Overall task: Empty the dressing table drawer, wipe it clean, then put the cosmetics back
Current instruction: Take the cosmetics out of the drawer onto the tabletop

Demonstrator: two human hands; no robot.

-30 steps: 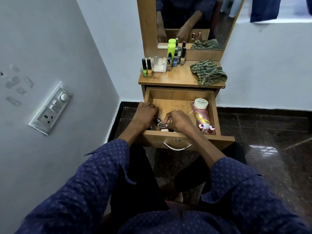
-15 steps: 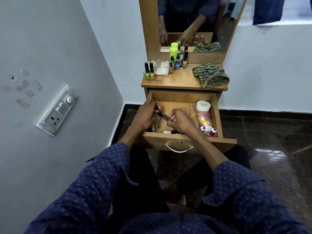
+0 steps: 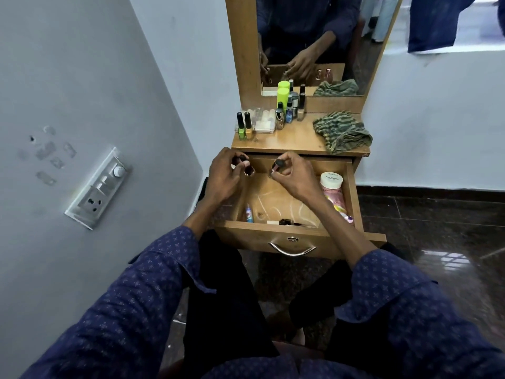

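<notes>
Drawer pulled open and partly emptied: my left hand and right hand each pinch a small bottle above it, tube and oddments inside, wiping cloth unused on top

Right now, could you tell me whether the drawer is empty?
Not empty: the drawer holds a pink tube and small items along its front.

A white plastic switch board with sockets sits on the grey wall at left; dark blue cloth hangs upper right
</notes>
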